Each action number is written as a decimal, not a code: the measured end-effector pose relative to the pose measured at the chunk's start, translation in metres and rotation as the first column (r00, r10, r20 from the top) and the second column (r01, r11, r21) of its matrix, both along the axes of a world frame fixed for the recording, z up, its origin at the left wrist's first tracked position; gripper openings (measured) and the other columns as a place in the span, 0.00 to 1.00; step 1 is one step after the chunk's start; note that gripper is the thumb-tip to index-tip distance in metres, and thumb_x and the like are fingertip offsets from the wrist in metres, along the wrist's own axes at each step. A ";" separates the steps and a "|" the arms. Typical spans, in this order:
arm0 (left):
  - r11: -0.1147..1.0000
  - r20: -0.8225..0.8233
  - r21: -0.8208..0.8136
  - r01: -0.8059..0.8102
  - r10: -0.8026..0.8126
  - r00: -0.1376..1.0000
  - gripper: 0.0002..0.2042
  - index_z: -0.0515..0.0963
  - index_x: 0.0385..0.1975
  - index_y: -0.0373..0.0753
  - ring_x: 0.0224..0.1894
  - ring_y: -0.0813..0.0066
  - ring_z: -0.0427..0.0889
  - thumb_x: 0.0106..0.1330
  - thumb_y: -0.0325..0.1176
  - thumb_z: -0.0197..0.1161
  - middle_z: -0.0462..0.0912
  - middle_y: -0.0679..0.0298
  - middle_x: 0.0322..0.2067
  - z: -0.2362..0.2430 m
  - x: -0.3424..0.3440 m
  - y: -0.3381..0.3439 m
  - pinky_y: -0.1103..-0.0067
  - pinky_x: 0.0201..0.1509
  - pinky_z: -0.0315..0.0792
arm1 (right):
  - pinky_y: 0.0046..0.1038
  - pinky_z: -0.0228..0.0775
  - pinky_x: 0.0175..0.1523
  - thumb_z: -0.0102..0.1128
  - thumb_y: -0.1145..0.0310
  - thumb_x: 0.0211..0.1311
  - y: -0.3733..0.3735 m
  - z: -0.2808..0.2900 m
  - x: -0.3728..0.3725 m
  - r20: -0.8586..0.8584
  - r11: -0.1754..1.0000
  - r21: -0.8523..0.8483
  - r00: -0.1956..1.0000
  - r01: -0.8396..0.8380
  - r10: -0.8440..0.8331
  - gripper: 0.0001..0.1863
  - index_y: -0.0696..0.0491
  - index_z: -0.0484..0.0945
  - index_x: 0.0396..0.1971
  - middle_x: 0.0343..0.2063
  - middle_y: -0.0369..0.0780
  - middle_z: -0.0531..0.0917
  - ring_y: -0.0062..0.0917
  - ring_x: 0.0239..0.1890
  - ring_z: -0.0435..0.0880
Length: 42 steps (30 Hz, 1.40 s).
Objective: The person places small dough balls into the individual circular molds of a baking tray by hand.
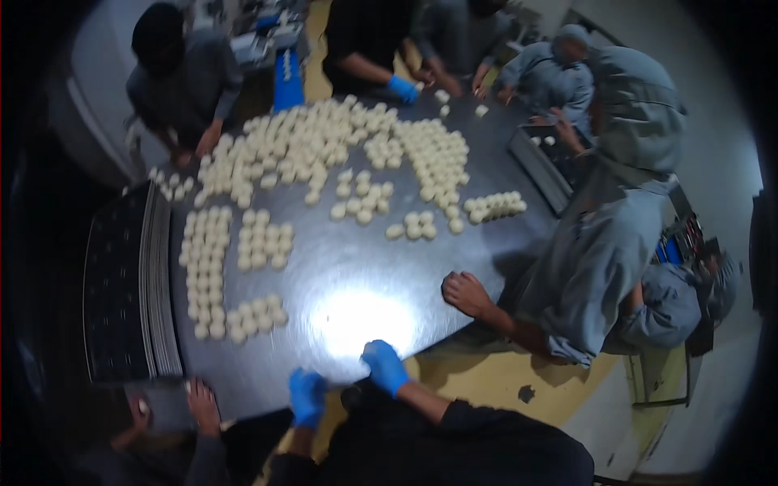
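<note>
My left hand (306,397), in a blue glove, is at the near edge of a metal table (267,356). Its fingers are blurred, and I cannot make out anything in them. My right hand (385,368), gloved in blue too, reaches over the same edge with its fingers forward on the tabletop and no object seen in it. A bright reflection lies just beyond it. White dough balls (275,146) cover the far part of the table in a large heap. Nearer, on the left, more stand in rows (207,267), with a small block of dough balls (258,317) closest to my hands.
Black trays (121,283) are stacked at the left edge. Another tray (543,166) with a few balls sits at the right. A grey-clad person (600,235) rests a hand (466,293) on the table beside me. Several people surround the far side; bare hands (203,405) show lower left.
</note>
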State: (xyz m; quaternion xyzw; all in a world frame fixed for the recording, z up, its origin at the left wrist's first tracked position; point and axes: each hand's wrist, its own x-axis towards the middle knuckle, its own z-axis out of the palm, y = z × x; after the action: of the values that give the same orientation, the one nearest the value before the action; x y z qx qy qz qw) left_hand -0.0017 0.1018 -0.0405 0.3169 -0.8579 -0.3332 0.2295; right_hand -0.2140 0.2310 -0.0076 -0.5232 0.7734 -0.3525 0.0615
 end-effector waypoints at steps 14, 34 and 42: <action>0.977 -0.119 -0.183 0.108 -0.131 0.984 0.03 0.80 0.22 0.40 0.31 0.51 0.77 0.55 0.29 0.66 0.79 0.55 0.25 0.038 -0.073 -0.039 0.65 0.42 0.70 | 0.37 0.68 0.47 0.63 0.64 0.55 -0.072 -0.005 0.006 -0.091 0.997 0.039 0.994 0.060 -0.056 0.05 0.47 0.83 0.24 0.28 0.39 0.83 0.35 0.39 0.80; 0.977 -0.140 -0.209 0.038 -0.068 0.988 0.08 0.81 0.18 0.42 0.26 0.53 0.79 0.53 0.37 0.68 0.79 0.54 0.20 0.022 -0.068 -0.049 0.63 0.34 0.71 | 0.40 0.69 0.42 0.66 0.62 0.54 -0.081 0.023 0.004 -0.061 0.996 -0.056 0.995 0.074 -0.078 0.10 0.50 0.82 0.19 0.23 0.42 0.82 0.38 0.31 0.80; 0.972 0.222 -0.218 0.086 -0.037 0.974 0.06 0.82 0.21 0.44 0.35 0.56 0.81 0.52 0.37 0.71 0.84 0.56 0.27 0.016 -0.059 -0.026 0.62 0.47 0.70 | 0.43 0.71 0.41 0.60 0.71 0.49 -0.057 -0.009 0.026 -0.116 0.993 -0.077 0.989 0.088 -0.097 0.04 0.52 0.81 0.19 0.23 0.48 0.81 0.44 0.31 0.80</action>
State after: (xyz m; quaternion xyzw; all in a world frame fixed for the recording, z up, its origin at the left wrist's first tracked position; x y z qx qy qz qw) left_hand -0.0608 0.0759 -0.0247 0.2962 -0.9195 -0.2039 0.1586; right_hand -0.1878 0.1736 -0.0169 -0.5087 0.7861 -0.3506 -0.0200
